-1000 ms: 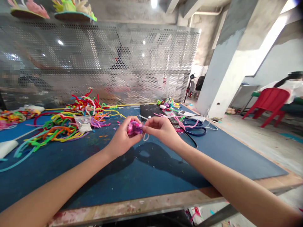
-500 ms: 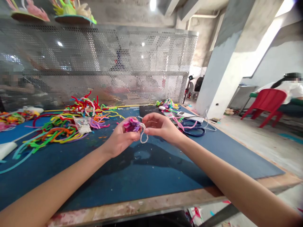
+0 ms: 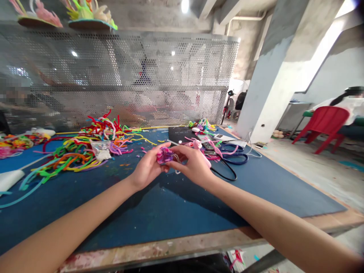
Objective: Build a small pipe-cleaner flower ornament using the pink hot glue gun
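My left hand is closed round a small pink and purple fuzzy piece, apparently shaped from pipe cleaners, above the middle of the mat. Close against its right side, my right hand pinches a string of small pearl-like beads between thumb and fingers. Most of the bead loop is hidden behind the right hand; only a bit shows below it. Behind that hand lies a pink object, partly covered, near a black cord.
Many coloured pipe cleaners lie at the left, with a clear bag of white bits among them. Blue-handled scissors and a dark box are farther back. A perforated metal screen stands behind the table.
My right hand has moved in against the pink and purple piece, now covering most of the bead loop that hung in view. The pink object behind the hand has come into sight.
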`<state>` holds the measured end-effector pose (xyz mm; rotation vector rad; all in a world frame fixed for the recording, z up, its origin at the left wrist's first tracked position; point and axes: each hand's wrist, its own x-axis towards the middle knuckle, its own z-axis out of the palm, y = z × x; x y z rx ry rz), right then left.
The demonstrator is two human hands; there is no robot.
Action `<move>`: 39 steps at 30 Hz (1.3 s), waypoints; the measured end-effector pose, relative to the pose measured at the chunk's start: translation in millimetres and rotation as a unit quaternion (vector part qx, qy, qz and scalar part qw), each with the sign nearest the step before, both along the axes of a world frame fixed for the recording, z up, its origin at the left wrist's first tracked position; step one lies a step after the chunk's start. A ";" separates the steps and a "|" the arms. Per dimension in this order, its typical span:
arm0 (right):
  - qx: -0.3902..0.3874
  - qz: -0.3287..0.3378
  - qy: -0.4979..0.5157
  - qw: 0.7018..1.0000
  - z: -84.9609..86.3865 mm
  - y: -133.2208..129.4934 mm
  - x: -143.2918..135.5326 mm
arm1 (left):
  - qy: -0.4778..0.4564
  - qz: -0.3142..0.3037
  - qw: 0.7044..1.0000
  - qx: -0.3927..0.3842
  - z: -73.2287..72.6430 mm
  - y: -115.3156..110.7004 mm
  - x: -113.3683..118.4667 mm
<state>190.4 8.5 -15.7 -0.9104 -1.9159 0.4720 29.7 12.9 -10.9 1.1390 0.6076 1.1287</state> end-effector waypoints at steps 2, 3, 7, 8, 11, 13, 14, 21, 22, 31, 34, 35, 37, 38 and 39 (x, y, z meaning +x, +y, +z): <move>0.035 -0.017 -0.026 0.999 0.6 0.9 2.4 | 0.033 0.015 0.999 0.009 -0.8 3.5 -1.9; 0.040 -0.026 -0.030 0.998 0.6 1.7 3.5 | 0.062 0.028 0.997 0.030 -0.8 5.8 -3.8; 0.031 -0.055 -0.038 0.997 -0.3 4.3 4.8 | 0.252 0.114 0.934 0.228 1.4 15.1 -15.4; 0.028 -0.059 -0.039 0.997 -0.4 4.4 4.4 | 0.294 0.140 0.903 0.279 2.1 16.7 -18.3; 0.011 -0.065 -0.038 0.997 -0.1 3.5 2.4 | 0.351 0.204 0.833 0.375 3.2 18.5 -24.1; -0.012 -0.072 -0.034 0.997 0.5 2.8 1.3 | 0.354 0.235 0.808 0.408 3.6 17.4 -25.4; -0.025 -0.076 -0.030 0.996 0.8 2.7 1.0 | 0.353 0.243 0.800 0.419 3.8 16.4 -25.5; -0.064 -0.080 -0.019 0.995 0.7 3.5 1.7 | 0.362 0.236 0.786 0.443 5.4 9.4 -22.4; -0.065 -0.080 -0.019 0.995 0.7 3.4 1.6 | 0.361 0.242 0.786 0.438 5.3 9.7 -22.2; -0.071 -0.091 -0.017 0.993 2.2 2.8 2.5 | 0.346 0.269 0.815 0.378 3.6 19.1 -24.0; -0.081 -0.072 -0.053 0.993 -1.6 6.9 3.2 | 0.359 0.252 0.816 0.376 4.5 20.3 -23.8; -0.091 -0.060 -0.074 0.991 -3.0 7.6 2.8 | 0.372 0.241 0.813 0.378 4.9 20.6 -23.7; -0.103 -0.042 -0.128 0.985 -3.7 5.5 1.2 | 0.403 0.215 0.801 0.387 5.9 21.4 -24.1; -0.096 -0.040 -0.161 0.981 -2.4 2.2 0.6 | 0.418 0.203 0.793 0.393 6.6 21.8 -24.8; -0.078 -0.044 -0.196 0.976 0.4 -2.7 1.0 | 0.432 0.193 0.786 0.399 7.4 22.2 -25.8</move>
